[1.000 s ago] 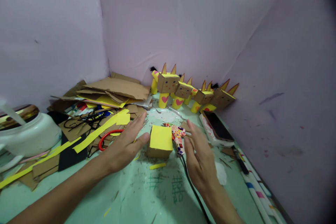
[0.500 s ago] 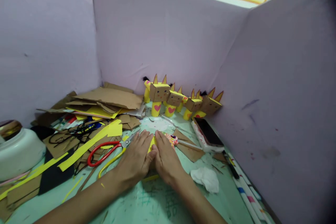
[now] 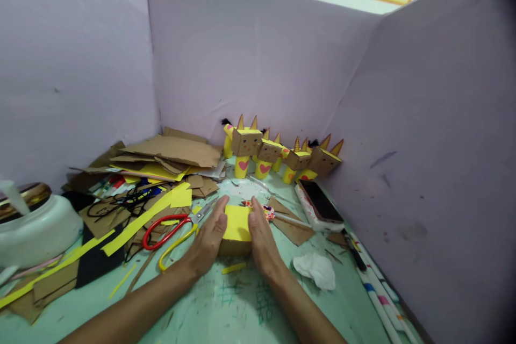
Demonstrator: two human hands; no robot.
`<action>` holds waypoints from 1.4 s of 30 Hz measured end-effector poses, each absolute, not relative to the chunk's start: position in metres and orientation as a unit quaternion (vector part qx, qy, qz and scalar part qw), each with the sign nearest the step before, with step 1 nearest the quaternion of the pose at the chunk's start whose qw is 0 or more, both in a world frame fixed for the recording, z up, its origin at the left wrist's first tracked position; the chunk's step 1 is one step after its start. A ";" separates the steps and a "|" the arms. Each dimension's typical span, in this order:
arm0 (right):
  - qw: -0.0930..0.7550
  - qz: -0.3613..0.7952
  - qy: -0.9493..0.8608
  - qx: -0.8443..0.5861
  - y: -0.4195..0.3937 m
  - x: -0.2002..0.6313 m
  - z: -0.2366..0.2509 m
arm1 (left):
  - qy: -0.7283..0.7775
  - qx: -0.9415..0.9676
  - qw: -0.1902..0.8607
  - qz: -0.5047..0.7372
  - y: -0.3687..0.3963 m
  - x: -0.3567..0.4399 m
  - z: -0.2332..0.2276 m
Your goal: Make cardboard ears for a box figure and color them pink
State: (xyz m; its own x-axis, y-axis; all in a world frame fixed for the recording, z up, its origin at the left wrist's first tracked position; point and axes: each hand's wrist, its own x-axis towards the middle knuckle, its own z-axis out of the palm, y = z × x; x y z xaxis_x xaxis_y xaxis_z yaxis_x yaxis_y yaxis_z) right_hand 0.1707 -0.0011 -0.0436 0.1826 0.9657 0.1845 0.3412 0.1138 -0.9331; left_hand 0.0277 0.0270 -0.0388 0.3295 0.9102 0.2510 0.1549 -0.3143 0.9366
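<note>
A small cardboard box [image 3: 237, 224] with a yellow paper top sits on the green table between my hands. My left hand [image 3: 209, 239] presses along its left side, fingers stretched forward. Against the right side lies my right hand [image 3: 263, 236], its fingers also straight, so the box is held between both palms. Just left of my left hand are scissors [image 3: 167, 232] with one red and one yellow handle, their blades partly behind the hand. Close in front of the box is a yellow paper strip [image 3: 234, 268].
Cardboard sheets [image 3: 173, 150], yellow paper and black cord pile up at the left, near a white jar [image 3: 40, 231]. Cardboard figures with horns [image 3: 246, 142] stand along the back wall. At the right are a phone [image 3: 320, 201], crumpled tissue [image 3: 316, 270] and markers [image 3: 382, 301].
My hands have moved apart from over the box's top to its two sides, uncovering the yellow top. The view has shifted slightly.
</note>
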 end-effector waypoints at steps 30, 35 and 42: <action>0.474 0.314 -0.656 -0.496 0.009 0.199 -0.053 | 0.357 0.789 0.390 0.314 0.049 0.011 -0.024; 0.479 0.327 -0.653 -0.488 0.006 0.199 -0.052 | 0.374 0.767 0.427 0.299 0.048 0.008 -0.028; 0.479 0.339 -0.651 -0.482 0.001 0.199 -0.054 | 0.329 0.766 0.452 0.318 0.053 0.004 -0.047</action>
